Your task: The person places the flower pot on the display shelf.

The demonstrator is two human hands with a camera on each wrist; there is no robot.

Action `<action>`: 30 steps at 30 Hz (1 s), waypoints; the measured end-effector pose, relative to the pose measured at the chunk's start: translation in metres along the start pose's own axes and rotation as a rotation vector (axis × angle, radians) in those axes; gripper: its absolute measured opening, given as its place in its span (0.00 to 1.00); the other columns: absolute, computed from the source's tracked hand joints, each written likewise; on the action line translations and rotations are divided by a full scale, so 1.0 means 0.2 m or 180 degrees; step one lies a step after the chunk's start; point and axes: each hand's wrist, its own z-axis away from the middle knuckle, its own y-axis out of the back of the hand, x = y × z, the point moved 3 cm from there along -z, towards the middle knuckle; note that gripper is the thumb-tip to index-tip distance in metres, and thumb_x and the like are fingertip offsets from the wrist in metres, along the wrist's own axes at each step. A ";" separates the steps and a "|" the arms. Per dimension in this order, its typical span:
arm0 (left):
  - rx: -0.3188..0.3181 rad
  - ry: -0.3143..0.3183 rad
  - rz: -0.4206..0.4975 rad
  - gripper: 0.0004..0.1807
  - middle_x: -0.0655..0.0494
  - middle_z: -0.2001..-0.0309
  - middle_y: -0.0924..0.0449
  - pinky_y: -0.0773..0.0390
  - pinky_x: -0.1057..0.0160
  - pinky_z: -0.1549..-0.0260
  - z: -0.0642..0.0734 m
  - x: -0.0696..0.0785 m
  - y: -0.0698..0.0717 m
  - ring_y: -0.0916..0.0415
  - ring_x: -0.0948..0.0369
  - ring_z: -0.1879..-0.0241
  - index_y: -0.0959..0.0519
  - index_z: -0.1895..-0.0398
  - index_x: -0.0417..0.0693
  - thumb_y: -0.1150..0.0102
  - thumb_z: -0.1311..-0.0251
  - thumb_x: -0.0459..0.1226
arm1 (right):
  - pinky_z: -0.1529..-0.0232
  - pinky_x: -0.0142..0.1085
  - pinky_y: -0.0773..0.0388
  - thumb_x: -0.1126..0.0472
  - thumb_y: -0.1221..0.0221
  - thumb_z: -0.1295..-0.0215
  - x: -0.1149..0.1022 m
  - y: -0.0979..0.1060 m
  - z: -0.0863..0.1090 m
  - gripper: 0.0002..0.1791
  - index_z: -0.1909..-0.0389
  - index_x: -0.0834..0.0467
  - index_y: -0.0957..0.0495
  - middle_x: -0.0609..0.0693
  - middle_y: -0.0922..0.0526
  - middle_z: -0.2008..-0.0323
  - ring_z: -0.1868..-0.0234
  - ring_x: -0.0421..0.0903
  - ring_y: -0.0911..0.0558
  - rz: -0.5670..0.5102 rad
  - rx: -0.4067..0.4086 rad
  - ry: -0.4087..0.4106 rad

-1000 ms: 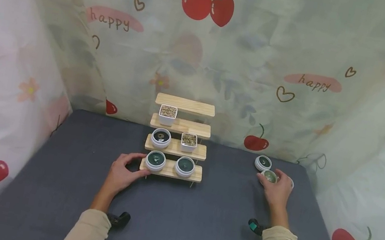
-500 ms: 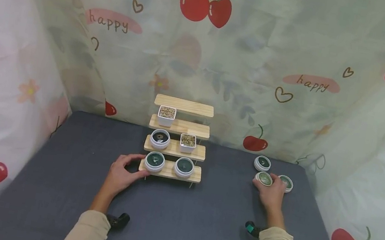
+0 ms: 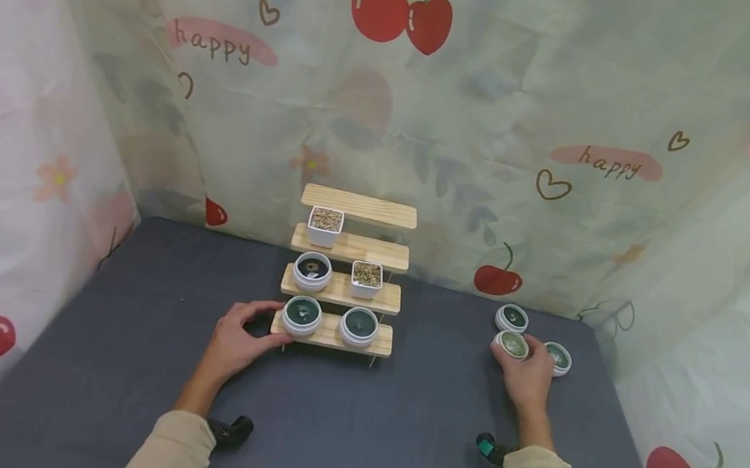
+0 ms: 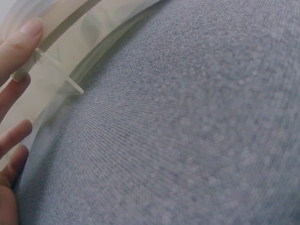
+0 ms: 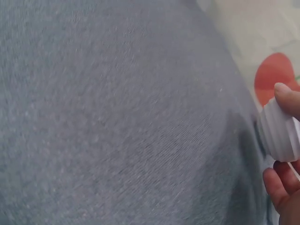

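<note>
My left hand (image 3: 243, 336) has its thumb and index finger around a round white jar with a dark green top (image 3: 302, 314), at the left end of the stand's lowest shelf. Low on that shelf's front edge sits the thumb (image 4: 28, 35) in the left wrist view; other fingers lie below the board. My right hand (image 3: 528, 381) pinches a round white jar with a pale green top (image 3: 513, 344) over the table's right side. In the right wrist view this jar (image 5: 277, 131) shows ribbed white sides between thumb and fingers.
A four-step wooden stand (image 3: 351, 245) bears another green-topped jar (image 3: 359, 326), a dark-topped jar (image 3: 312, 270) and two square white pots of grain-like bits (image 3: 325, 227). Beside my right hand are two more round jars (image 3: 512, 318). A cherry-print curtain (image 3: 467, 118) encloses the dark table (image 3: 342, 442).
My right hand has shifted a little left with its jar, bringing the jar at its right into fuller view, then slightly away from me. My left hand has stayed in place.
</note>
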 end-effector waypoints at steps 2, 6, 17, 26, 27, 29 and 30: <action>0.0001 -0.0003 0.0010 0.36 0.57 0.43 0.19 0.30 0.49 0.40 0.00 0.00 0.00 0.28 0.57 0.42 0.18 0.42 0.66 0.19 0.58 0.60 | 0.35 0.56 0.34 0.54 0.27 0.42 -0.02 0.00 0.00 0.39 0.35 0.71 0.30 0.69 0.24 0.42 0.40 0.63 0.26 -0.0073 0.0048 0.0046; -0.0006 0.0007 0.0014 0.36 0.58 0.43 0.18 0.31 0.50 0.41 0.00 0.00 0.00 0.29 0.58 0.42 0.18 0.42 0.66 0.19 0.58 0.59 | 0.42 0.49 0.33 0.52 0.26 0.43 -0.08 0.01 0.00 0.42 0.33 0.68 0.31 0.68 0.26 0.41 0.43 0.59 0.28 -0.0173 0.0126 0.0086; -0.0007 -0.0042 0.0024 0.36 0.59 0.43 0.17 0.31 0.49 0.40 -0.01 0.00 0.00 0.28 0.58 0.42 0.18 0.42 0.66 0.19 0.59 0.60 | 0.57 0.22 0.34 0.55 0.24 0.45 -0.37 -0.02 0.00 0.40 0.34 0.63 0.30 0.62 0.29 0.39 0.51 0.44 0.27 -0.0602 0.0022 0.0267; 0.0000 -0.0039 -0.0022 0.36 0.59 0.43 0.18 0.31 0.49 0.41 -0.01 -0.01 0.00 0.28 0.57 0.42 0.18 0.42 0.66 0.20 0.59 0.61 | 0.58 0.19 0.30 0.61 0.24 0.45 -0.63 -0.08 0.05 0.38 0.35 0.62 0.29 0.60 0.29 0.39 0.51 0.44 0.25 -0.1137 -0.0256 0.0452; 0.0005 -0.0039 -0.0024 0.36 0.58 0.43 0.18 0.30 0.50 0.41 -0.01 -0.01 0.00 0.28 0.57 0.42 0.18 0.42 0.66 0.20 0.59 0.61 | 0.58 0.19 0.29 0.61 0.24 0.45 -0.66 -0.09 0.06 0.38 0.35 0.62 0.29 0.61 0.30 0.39 0.50 0.45 0.24 -0.1181 -0.0294 0.0505; 0.0002 -0.0042 -0.0039 0.37 0.59 0.43 0.17 0.30 0.50 0.41 -0.01 -0.01 0.00 0.28 0.57 0.43 0.18 0.42 0.66 0.20 0.59 0.61 | 0.58 0.18 0.29 0.61 0.24 0.44 -0.71 -0.11 0.07 0.38 0.35 0.62 0.30 0.62 0.31 0.39 0.49 0.48 0.24 -0.1222 -0.0369 0.0592; 0.0001 -0.0042 -0.0046 0.37 0.59 0.43 0.17 0.30 0.50 0.41 -0.01 -0.01 0.00 0.28 0.57 0.43 0.18 0.42 0.66 0.20 0.59 0.61 | 0.58 0.18 0.29 0.61 0.24 0.44 -0.73 -0.13 0.07 0.38 0.34 0.62 0.30 0.62 0.31 0.39 0.48 0.49 0.23 -0.1219 -0.0395 0.0647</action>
